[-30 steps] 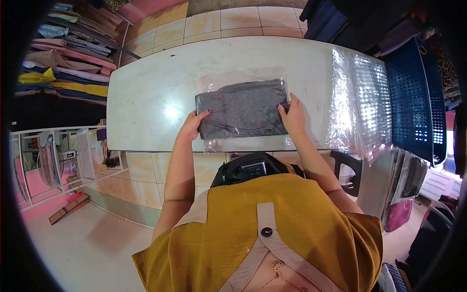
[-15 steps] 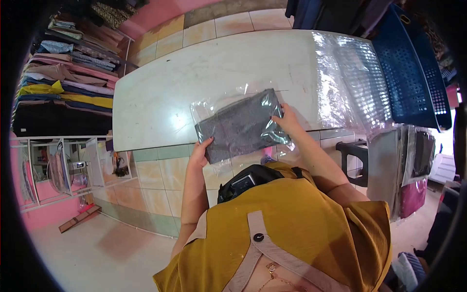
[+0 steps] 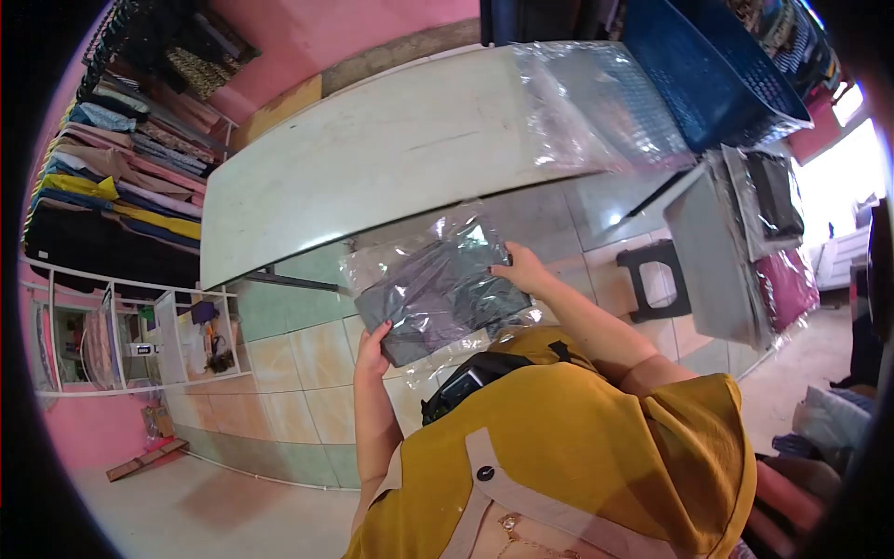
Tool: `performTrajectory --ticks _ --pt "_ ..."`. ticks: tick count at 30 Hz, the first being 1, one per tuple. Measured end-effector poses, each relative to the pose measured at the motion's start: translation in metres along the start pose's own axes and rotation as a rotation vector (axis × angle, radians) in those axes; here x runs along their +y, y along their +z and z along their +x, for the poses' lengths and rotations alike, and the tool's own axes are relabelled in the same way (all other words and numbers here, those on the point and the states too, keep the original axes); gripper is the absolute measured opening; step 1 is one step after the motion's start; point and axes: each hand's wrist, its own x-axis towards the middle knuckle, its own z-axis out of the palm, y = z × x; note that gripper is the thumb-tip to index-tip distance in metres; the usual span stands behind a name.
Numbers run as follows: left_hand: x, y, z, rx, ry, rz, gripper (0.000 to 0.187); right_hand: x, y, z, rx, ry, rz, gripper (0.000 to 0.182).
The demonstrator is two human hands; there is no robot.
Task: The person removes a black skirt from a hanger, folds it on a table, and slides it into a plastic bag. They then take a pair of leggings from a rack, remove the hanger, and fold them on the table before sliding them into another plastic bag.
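Between my two hands is a folded dark grey garment in a clear plastic bag [image 3: 438,296], held in front of my body, just off the near edge of the white table [image 3: 372,158]. My left hand [image 3: 372,351] pinches its lower left side, thumb on top. On the opposite side, my right hand [image 3: 523,270] grips the right edge, with the thumb over the plastic and the other fingers hidden underneath. Light glints off the wrinkled plastic. The exact kind of garment cannot be made out.
Clear plastic bags [image 3: 601,107] lie on the table's right end, beside a blue basket [image 3: 708,70]. A dark stool [image 3: 655,279] and a grey bin [image 3: 708,256] with bagged clothes stand at the right. Stacked folded fabrics [image 3: 121,177] fill the left shelves.
The bagged garment has come back from over the table toward my body, still in both hands. My view has turned, and the table sits farther up.
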Motion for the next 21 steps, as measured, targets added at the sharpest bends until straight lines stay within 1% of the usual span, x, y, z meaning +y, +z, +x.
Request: performTrajectory --ticks 1,3,5,6,7,9,10,12,15,16,17,19,20,21 --pt "-0.011 0.000 -0.008 -0.011 -0.014 -0.006 0.036 -0.003 -0.005 -0.015 -0.030 0.006 0.026 0.042" --pt "-0.030 0.002 -0.024 -0.010 -0.051 -0.020 0.036 0.001 -0.015 -0.037 0.000 0.015 -0.036 0.042" --pt "-0.040 0.014 -0.036 -0.032 -0.059 -0.004 0.037 0.002 -0.028 -0.052 0.023 -0.046 0.033 0.040" --pt "-0.041 0.022 -0.040 -0.035 -0.041 0.018 0.038 0.000 -0.040 -0.062 0.033 -0.043 0.023 0.039" --pt "-0.044 0.031 -0.043 -0.038 -0.023 0.038 0.039 -0.007 -0.055 -0.073 0.053 -0.030 0.026 0.039" --pt "-0.040 0.057 -0.045 -0.063 -0.028 0.057 0.043 -0.012 -0.085 -0.086 0.075 -0.054 -0.012 0.032" --pt "-0.037 0.074 -0.046 -0.092 0.003 0.054 0.045 -0.002 -0.099 -0.087 0.091 -0.096 0.051 0.030" --pt "-0.035 0.108 -0.047 -0.143 0.062 0.065 0.052 -0.012 -0.141 -0.107 0.133 -0.102 0.061 0.032" --pt "-0.040 0.188 -0.056 -0.225 0.067 0.110 0.052 0.007 -0.208 -0.129 0.194 -0.150 0.163 0.032" --pt "-0.045 0.219 -0.058 -0.281 0.062 0.091 0.050 0.009 -0.237 -0.143 0.235 -0.169 0.211 0.032" --pt "-0.055 0.248 -0.057 -0.292 0.060 0.094 0.050 0.010 -0.268 -0.158 0.275 -0.190 0.255 0.032" --pt "-0.079 0.310 -0.055 -0.371 0.020 0.097 0.042 0.014 -0.334 -0.194 0.338 -0.168 0.281 0.031" --pt "-0.092 0.351 -0.062 -0.433 -0.004 0.076 0.036 0.026 -0.369 -0.210 0.401 -0.166 0.237 0.032" --pt "-0.106 0.391 -0.069 -0.468 -0.042 0.079 0.034 0.036 -0.406 -0.226 0.460 -0.165 0.189 0.033"
